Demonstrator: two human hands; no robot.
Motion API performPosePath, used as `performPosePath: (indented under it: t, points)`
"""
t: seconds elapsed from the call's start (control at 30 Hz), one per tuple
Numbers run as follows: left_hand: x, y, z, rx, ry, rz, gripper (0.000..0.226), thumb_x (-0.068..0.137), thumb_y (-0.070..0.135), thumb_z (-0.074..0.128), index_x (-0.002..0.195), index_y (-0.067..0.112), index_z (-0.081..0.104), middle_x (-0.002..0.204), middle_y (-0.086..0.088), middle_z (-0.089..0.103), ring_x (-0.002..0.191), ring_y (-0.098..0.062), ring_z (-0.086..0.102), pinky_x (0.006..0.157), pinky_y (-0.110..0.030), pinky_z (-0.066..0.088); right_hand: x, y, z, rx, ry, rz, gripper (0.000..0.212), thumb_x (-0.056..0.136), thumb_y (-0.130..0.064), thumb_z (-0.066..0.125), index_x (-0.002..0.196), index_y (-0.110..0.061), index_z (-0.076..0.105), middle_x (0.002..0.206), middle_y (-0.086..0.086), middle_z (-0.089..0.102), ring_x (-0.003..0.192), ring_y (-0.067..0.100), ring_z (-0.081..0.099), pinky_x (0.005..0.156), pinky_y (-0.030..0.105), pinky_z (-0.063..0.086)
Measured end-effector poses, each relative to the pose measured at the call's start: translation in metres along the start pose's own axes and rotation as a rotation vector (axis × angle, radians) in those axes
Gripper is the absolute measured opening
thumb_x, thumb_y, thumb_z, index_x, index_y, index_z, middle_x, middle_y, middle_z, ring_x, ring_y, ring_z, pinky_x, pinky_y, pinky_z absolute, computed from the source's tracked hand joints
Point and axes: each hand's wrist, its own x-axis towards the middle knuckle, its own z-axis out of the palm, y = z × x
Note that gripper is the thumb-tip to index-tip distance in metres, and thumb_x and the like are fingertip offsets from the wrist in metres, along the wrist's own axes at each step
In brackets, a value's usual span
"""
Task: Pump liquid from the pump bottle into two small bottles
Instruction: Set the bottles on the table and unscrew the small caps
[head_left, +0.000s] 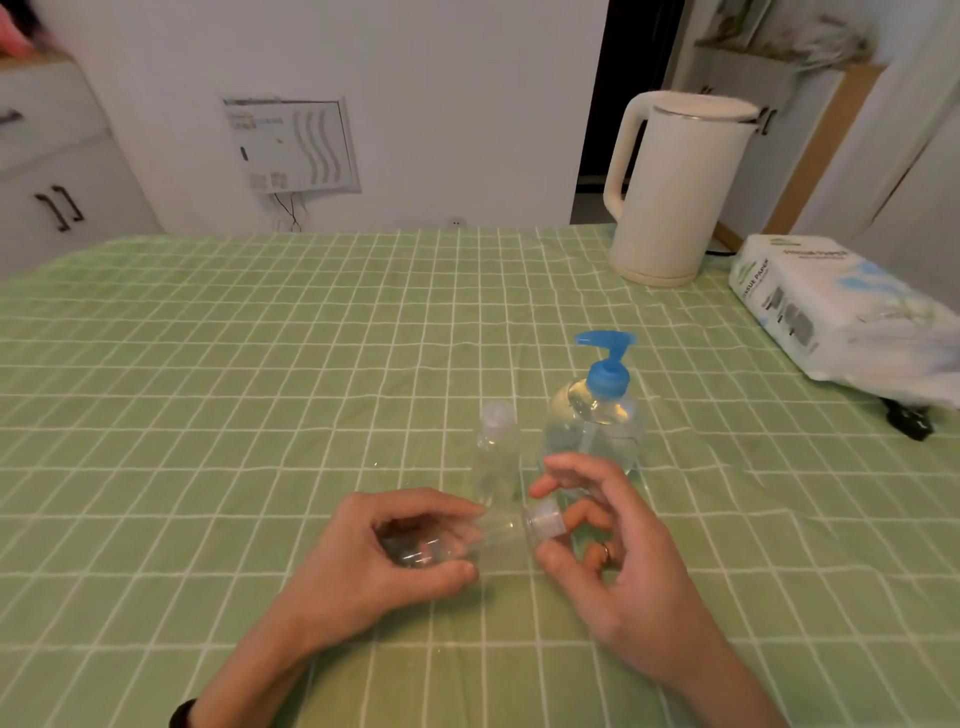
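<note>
Gripped sideways by the left hand (395, 545) just in front of the pump bottle (592, 431), the small clear bottle (498, 535) should be held steady while the right hand (623, 561), its fingers (550, 560) pinching the cap (545, 522), twists it off squarely.

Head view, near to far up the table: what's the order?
Left hand and right hand on the held small bottle → standing small bottle → pump bottle → kettle. Tissue pack omitted: its depth overlaps the kettle's.
</note>
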Motion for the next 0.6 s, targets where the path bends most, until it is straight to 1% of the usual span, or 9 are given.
performPosePath:
  t: [0.07, 0.13, 0.17, 0.27, 0.33, 0.4, 0.47, 0.53, 0.6]
  points:
    - [-0.0019, 0.0002, 0.0001, -0.048, 0.003, 0.007, 0.041, 0.072, 0.033, 0.090, 0.112, 0.035, 0.081, 0.104, 0.004, 0.083, 0.097, -0.015, 0.079, 0.088, -0.020, 0.059, -0.0009, 0.0010, 0.0023, 0.012, -0.018, 0.006, 0.058, 0.081, -0.028, 0.075, 0.133, -0.036, 0.051, 0.124, -0.001, 0.063, 0.074, 0.017, 0.061, 0.044, 0.034, 0.042]
    - [-0.0035, -0.0003, 0.0007, -0.067, -0.001, 0.012, 0.041, 0.073, 0.030, 0.089, 0.113, 0.032, 0.081, 0.104, 0.003, 0.083, 0.097, -0.016, 0.079, 0.088, -0.020, 0.059, -0.0001, 0.0024, 0.0045, -0.002, -0.017, 0.011, 0.053, 0.082, -0.034, 0.074, 0.131, -0.037, 0.053, 0.122, -0.002, 0.064, 0.072, 0.012, 0.060, 0.047, 0.023, 0.040]
    - [-0.0042, -0.0007, 0.0010, -0.074, 0.005, 0.014, 0.041, 0.073, 0.029, 0.089, 0.113, 0.030, 0.081, 0.104, 0.002, 0.083, 0.097, -0.016, 0.080, 0.088, -0.020, 0.059, 0.0007, 0.0034, 0.0041, -0.016, -0.014, 0.014, 0.051, 0.083, -0.034, 0.073, 0.130, -0.037, 0.054, 0.121, -0.003, 0.065, 0.070, 0.010, 0.060, 0.049, 0.020, 0.040]
    - [-0.0064, 0.0000, 0.0017, -0.108, 0.041, 0.012, 0.040, 0.071, 0.029, 0.089, 0.111, 0.028, 0.082, 0.103, 0.000, 0.084, 0.097, -0.017, 0.080, 0.088, -0.021, 0.059, 0.0015, 0.0064, -0.0005, -0.031, -0.001, 0.024, 0.054, 0.081, -0.027, 0.073, 0.131, -0.036, 0.054, 0.119, -0.006, 0.065, 0.067, 0.014, 0.060, 0.051, 0.018, 0.040]
    - [-0.0074, 0.0015, 0.0021, -0.123, 0.050, 0.010, 0.039, 0.072, 0.029, 0.089, 0.110, 0.027, 0.082, 0.102, -0.001, 0.084, 0.098, -0.018, 0.080, 0.089, -0.022, 0.059, 0.0005, 0.0067, -0.0019, -0.012, 0.009, 0.031, 0.055, 0.080, -0.031, 0.075, 0.131, -0.034, 0.055, 0.115, -0.008, 0.064, 0.065, 0.015, 0.059, 0.054, 0.014, 0.040]
    - [-0.0068, 0.0019, 0.0024, -0.130, 0.053, 0.009, 0.038, 0.072, 0.027, 0.089, 0.110, 0.024, 0.083, 0.102, -0.002, 0.084, 0.098, -0.019, 0.080, 0.090, -0.023, 0.059, 0.0011, 0.0063, -0.0014, -0.017, 0.010, 0.035, 0.052, 0.081, -0.035, 0.074, 0.130, -0.035, 0.057, 0.111, -0.010, 0.064, 0.062, 0.010, 0.057, 0.056, 0.010, 0.040]
    - [-0.0052, 0.0006, 0.0018, -0.143, 0.062, 0.002, 0.038, 0.071, 0.026, 0.089, 0.109, 0.020, 0.083, 0.101, -0.003, 0.084, 0.097, -0.020, 0.080, 0.090, -0.023, 0.060, 0.0021, 0.0064, -0.0016, -0.025, 0.008, 0.030, 0.050, 0.082, -0.030, 0.072, 0.130, -0.035, 0.056, 0.110, -0.010, 0.064, 0.061, 0.007, 0.056, 0.057, 0.009, 0.040]
    - [-0.0055, -0.0005, 0.0008, -0.150, 0.061, 0.000, 0.039, 0.071, 0.026, 0.089, 0.109, 0.018, 0.083, 0.101, -0.004, 0.084, 0.098, -0.021, 0.080, 0.090, -0.024, 0.060, 0.0025, 0.0065, -0.0025, 0.000, 0.001, 0.021, 0.051, 0.082, -0.029, 0.072, 0.131, -0.034, 0.055, 0.109, -0.009, 0.065, 0.062, 0.008, 0.057, 0.057, 0.009, 0.040]
    - [-0.0059, -0.0014, 0.0012, -0.121, 0.037, 0.000, 0.038, 0.074, 0.021, 0.089, 0.111, 0.018, 0.083, 0.103, -0.004, 0.084, 0.098, -0.021, 0.079, 0.092, -0.028, 0.061, 0.0025, 0.0063, -0.0025, 0.018, -0.003, 0.019, 0.052, 0.083, -0.037, 0.074, 0.131, -0.033, 0.056, 0.109, -0.008, 0.065, 0.061, 0.008, 0.055, 0.058, 0.008, 0.040]
